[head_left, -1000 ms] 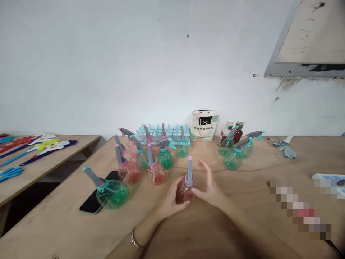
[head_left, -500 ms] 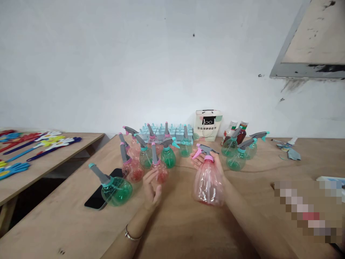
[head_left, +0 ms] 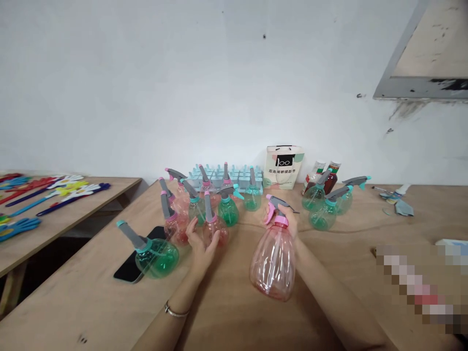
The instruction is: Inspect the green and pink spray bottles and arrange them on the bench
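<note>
My right hand (head_left: 289, 219) is closed round the neck and trigger head of a clear pink spray bottle (head_left: 273, 261), held tilted above the table with its base toward me. My left hand (head_left: 203, 246) has its fingers spread and holds nothing. Just beyond it stands another pink spray bottle (head_left: 215, 230) with a grey and pink head; whether the fingers touch it I cannot tell. Several pink and green spray bottles cluster behind, among them a green one (head_left: 228, 212) with a turquoise nozzle. At the left, a green spray bottle (head_left: 158, 257) stands by a dark phone (head_left: 127, 267).
Light-blue lidded moulds (head_left: 241, 179) line the wall beside a paper bag (head_left: 283, 168) and two sauce bottles (head_left: 331, 179). More green spray bottles (head_left: 322, 217) stand right of centre. Colourful hand-shaped sticks (head_left: 73, 192) lie on the left table. A grey cloth (head_left: 404, 208) lies far right.
My right hand has brought the pink spray bottle closer and tilted its base toward me and leftward. The left hand has opened wider and moved slightly up and left.
</note>
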Available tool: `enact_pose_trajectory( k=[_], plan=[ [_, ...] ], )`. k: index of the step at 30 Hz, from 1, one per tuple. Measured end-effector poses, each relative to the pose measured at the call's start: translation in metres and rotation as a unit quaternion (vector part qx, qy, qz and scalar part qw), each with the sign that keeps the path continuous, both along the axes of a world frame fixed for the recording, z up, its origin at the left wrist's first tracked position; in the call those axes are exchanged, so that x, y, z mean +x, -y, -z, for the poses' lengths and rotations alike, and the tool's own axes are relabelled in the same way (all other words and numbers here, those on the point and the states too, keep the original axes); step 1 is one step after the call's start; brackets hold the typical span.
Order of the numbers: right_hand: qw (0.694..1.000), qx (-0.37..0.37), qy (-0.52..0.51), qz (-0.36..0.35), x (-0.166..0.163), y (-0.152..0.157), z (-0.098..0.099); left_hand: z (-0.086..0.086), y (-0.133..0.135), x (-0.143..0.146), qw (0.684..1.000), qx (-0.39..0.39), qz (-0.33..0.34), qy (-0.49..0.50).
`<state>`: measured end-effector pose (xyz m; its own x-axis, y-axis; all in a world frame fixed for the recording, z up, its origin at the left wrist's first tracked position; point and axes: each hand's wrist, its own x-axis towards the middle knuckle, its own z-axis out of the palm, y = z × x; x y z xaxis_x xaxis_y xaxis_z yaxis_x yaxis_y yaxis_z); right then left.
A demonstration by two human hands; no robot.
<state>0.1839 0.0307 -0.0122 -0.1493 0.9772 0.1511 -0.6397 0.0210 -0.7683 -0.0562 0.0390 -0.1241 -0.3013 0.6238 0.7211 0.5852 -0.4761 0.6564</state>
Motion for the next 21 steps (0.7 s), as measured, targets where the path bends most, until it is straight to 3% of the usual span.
enact_pose_trajectory(
  k=[5,7,12,17,21],
  plan=[
    [0.989,0.028,0.062,-0.133,-0.001,0.008,-0.004,0.005,-0.002,-0.001,1.0,-0.016,0.007,0.015],
    [0.983,0.045,0.08,-0.157,-0.001,0.008,-0.003,0.006,-0.003,-0.001,0.999,-0.026,0.017,0.031],
    [0.994,0.032,0.089,-0.057,0.002,0.007,-0.001,0.006,-0.004,0.0,0.997,-0.059,0.032,0.041],
    [0.992,0.032,0.079,-0.095,0.0,0.013,-0.013,0.006,-0.005,0.001,0.996,-0.071,0.029,0.034],
    [0.995,0.023,0.092,-0.044,-0.003,0.017,-0.016,0.008,-0.006,0.002,0.993,-0.098,0.049,0.046]
  ],
)
